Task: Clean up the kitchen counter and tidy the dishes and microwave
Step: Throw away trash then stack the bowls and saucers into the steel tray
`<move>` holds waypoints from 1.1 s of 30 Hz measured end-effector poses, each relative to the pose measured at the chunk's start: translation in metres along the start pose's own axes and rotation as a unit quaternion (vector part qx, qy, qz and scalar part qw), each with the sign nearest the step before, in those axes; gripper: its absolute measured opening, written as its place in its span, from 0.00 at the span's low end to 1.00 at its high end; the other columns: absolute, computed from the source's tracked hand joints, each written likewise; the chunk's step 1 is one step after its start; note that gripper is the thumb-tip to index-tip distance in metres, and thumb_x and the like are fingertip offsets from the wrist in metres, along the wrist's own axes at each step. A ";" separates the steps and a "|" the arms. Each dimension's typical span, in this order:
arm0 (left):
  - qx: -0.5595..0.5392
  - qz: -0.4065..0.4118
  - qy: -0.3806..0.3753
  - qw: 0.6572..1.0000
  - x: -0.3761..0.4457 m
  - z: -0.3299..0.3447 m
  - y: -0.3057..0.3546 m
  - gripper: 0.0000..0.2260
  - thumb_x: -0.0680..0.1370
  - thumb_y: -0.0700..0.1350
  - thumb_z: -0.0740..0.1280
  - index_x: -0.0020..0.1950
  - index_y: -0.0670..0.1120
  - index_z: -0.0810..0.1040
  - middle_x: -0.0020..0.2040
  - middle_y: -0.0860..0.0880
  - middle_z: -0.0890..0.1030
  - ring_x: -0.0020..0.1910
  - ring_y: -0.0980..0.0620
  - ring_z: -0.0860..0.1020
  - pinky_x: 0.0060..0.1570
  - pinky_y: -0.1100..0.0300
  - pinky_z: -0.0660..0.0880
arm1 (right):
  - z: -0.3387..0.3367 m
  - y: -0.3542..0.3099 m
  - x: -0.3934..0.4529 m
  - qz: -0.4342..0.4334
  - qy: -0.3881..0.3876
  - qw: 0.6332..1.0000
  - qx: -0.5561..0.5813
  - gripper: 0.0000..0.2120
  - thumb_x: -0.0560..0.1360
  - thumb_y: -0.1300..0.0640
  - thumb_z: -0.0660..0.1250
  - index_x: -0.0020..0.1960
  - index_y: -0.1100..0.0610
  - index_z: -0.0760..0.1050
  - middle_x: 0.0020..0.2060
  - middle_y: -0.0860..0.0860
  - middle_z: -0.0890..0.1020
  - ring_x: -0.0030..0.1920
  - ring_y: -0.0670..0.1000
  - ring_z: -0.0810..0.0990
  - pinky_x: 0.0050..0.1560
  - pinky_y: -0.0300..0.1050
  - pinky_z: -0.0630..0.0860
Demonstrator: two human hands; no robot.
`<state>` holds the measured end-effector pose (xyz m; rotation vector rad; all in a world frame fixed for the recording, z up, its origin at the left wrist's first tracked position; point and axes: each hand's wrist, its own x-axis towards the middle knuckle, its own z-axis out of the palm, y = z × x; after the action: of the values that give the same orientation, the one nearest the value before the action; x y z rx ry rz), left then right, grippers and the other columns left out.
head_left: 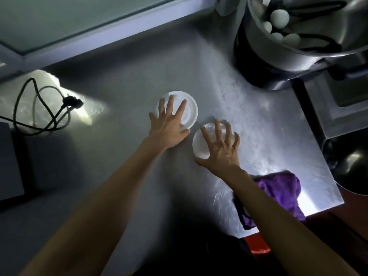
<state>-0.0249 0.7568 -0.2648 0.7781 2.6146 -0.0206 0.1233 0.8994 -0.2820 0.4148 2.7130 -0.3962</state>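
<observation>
A white saucer (190, 111) lies on the steel counter (258, 126) near the middle. My left hand (170, 126) lies over it with fingers spread and straight, thumb at its near edge. Just right of it sits a small clear glass bowl (199, 142). My right hand (221, 148) covers the bowl from above, fingers curved down around its far rim and thumb at its near side. A purple cloth (278, 194) lies crumpled near the counter's front right corner, partly under my right forearm.
A large steel pot (294, 54) with several pale eggs (279, 16) stands at the back right. A black power cord (49, 108) lies coiled at the left beside a dark appliance (10, 162). A window frame (111, 30) runs along the back.
</observation>
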 end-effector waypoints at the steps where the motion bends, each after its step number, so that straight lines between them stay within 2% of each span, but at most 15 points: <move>1: -0.002 -0.003 -0.013 1.000 0.005 -0.001 0.001 0.43 0.74 0.64 0.67 0.81 0.56 0.48 0.82 0.46 0.44 0.79 0.37 0.44 0.67 0.30 0.59 | 0.000 -0.001 0.001 0.000 0.003 1.000 -0.003 0.52 0.64 0.29 0.70 0.79 0.42 0.49 0.80 0.54 0.45 0.79 0.65 0.43 0.73 0.72 0.51; 4: -0.007 -0.005 -0.031 0.999 0.018 -0.005 0.002 0.45 0.73 0.66 0.67 0.81 0.57 0.45 0.81 0.47 0.41 0.79 0.36 0.40 0.68 0.27 0.54 | 0.000 -0.002 0.004 0.009 0.003 1.000 -0.013 0.52 0.63 0.28 0.70 0.78 0.42 0.51 0.80 0.54 0.46 0.79 0.65 0.45 0.72 0.72 0.53; 10: -0.031 -0.002 -0.052 0.998 0.037 -0.011 0.007 0.49 0.68 0.64 0.71 0.80 0.59 0.45 0.81 0.47 0.40 0.79 0.38 0.36 0.69 0.25 0.50 | 0.001 0.001 0.006 0.002 0.007 1.000 -0.016 0.53 0.62 0.28 0.70 0.79 0.42 0.48 0.80 0.54 0.45 0.79 0.65 0.45 0.72 0.73 0.54; 14: -0.031 -0.003 -0.063 0.998 0.044 -0.010 0.002 0.52 0.64 0.66 0.72 0.80 0.61 0.45 0.81 0.49 0.40 0.79 0.39 0.39 0.69 0.27 0.53 | 0.002 0.006 0.009 -0.014 0.007 1.000 -0.013 0.55 0.62 0.27 0.69 0.79 0.41 0.46 0.80 0.54 0.45 0.79 0.65 0.46 0.72 0.73 0.53; 20: -0.030 -0.015 -0.025 0.999 0.034 -0.008 0.000 0.49 0.62 0.66 0.71 0.78 0.61 0.51 0.79 0.49 0.50 0.78 0.40 0.49 0.66 0.32 0.64 | 0.002 0.006 0.010 -0.022 0.008 0.999 -0.030 0.56 0.60 0.25 0.69 0.79 0.42 0.47 0.80 0.55 0.47 0.79 0.65 0.46 0.71 0.74 0.54; 25: -0.040 -0.040 -0.019 0.998 0.008 -0.006 -0.005 0.47 0.64 0.66 0.71 0.78 0.61 0.53 0.79 0.48 0.52 0.77 0.39 0.51 0.66 0.33 0.64 | 0.001 0.004 0.009 -0.020 0.015 0.999 -0.032 0.54 0.61 0.27 0.69 0.79 0.43 0.51 0.79 0.55 0.51 0.78 0.65 0.50 0.70 0.74 0.56; 29: -0.030 -0.051 -0.029 0.998 -0.021 -0.005 -0.006 0.46 0.66 0.68 0.70 0.79 0.61 0.52 0.80 0.47 0.49 0.77 0.38 0.49 0.66 0.32 0.62 | -0.003 0.004 0.006 -0.026 0.016 0.999 -0.027 0.52 0.61 0.28 0.69 0.78 0.43 0.53 0.79 0.55 0.51 0.78 0.65 0.50 0.71 0.73 0.54; 33: -0.013 -0.050 -0.019 0.998 -0.053 -0.003 -0.008 0.47 0.65 0.69 0.71 0.78 0.61 0.52 0.79 0.46 0.49 0.77 0.38 0.49 0.66 0.32 0.62 | -0.007 0.002 0.002 -0.035 0.019 0.999 -0.020 0.51 0.60 0.28 0.70 0.77 0.42 0.54 0.78 0.54 0.51 0.77 0.63 0.51 0.70 0.69 0.58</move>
<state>0.0100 0.7224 -0.2425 0.6317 2.6098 -0.0296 0.1198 0.9043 -0.2769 0.3210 2.7731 -0.3567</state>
